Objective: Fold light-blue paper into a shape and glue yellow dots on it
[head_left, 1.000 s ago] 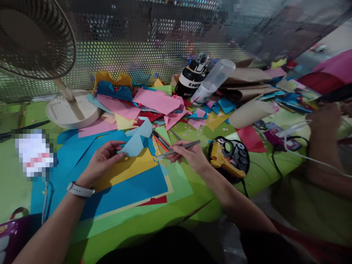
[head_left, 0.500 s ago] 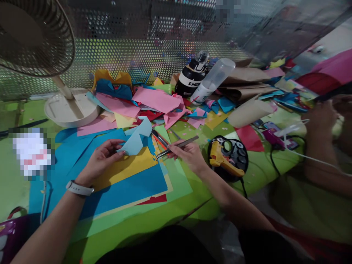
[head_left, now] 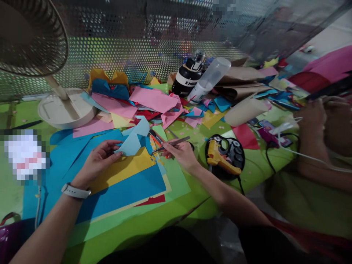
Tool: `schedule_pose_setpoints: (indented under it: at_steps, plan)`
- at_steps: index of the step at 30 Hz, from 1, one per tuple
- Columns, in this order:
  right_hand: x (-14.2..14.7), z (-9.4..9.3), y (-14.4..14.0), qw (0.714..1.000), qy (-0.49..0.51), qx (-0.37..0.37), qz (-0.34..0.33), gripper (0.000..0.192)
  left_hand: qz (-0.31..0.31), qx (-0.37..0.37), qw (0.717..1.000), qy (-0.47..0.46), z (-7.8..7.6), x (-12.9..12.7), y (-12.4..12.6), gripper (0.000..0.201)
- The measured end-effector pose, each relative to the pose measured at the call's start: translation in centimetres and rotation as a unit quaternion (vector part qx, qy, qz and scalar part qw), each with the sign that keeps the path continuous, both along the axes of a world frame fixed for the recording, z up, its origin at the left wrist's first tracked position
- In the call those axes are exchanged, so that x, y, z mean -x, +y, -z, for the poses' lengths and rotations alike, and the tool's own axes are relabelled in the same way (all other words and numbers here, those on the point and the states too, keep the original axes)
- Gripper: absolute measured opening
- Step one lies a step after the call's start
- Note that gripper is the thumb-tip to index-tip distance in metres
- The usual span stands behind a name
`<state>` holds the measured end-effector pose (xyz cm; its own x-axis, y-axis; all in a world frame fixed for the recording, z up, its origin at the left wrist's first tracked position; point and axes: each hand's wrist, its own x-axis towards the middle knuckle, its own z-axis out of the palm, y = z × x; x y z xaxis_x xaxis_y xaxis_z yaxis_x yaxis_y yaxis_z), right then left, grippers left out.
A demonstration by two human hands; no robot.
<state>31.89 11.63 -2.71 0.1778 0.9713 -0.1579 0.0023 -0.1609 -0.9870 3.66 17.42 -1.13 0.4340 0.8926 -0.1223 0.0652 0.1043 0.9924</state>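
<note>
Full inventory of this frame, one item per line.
light blue paper piece: 1, pale blue, in left hand
tweezers: 1, metal, in right hand
paper sheets: several, blue, yellow, green, red, stacked under hands
paper scraps: many, pink, blue, yellow, mid table
fan: 1, beige, far left
glue gun: 1, yellow, right of right hand
bottles: 2, black and clear, at back
table: 1, green
co-worker's arm: 1, right edge
left hand: watch on wrist
right hand: grips tweezers
</note>
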Motion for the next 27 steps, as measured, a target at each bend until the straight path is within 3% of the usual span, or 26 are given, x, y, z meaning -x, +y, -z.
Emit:
schedule_pose_setpoints:
  at_steps: [17, 22, 27]
  plan:
    - [-0.2, -0.3, 0.2, 0.999, 0.035, -0.005, 0.010, 0.037, 0.010, -0.012, 1.000, 0.006, -0.1, 0.1, 0.0, 0.045]
    - [-0.5, -0.1, 0.2, 0.999, 0.031, 0.001, 0.013, 0.039, 0.042, -0.024, 0.998, 0.029, -0.5, 0.6, 0.2, 0.044]
    - [-0.1, -1.4, 0.0, 0.997, 0.075, 0.016, 0.026, 0.039, 0.060, -0.047, 0.996, 0.050, -1.4, 1.1, 0.2, 0.046]
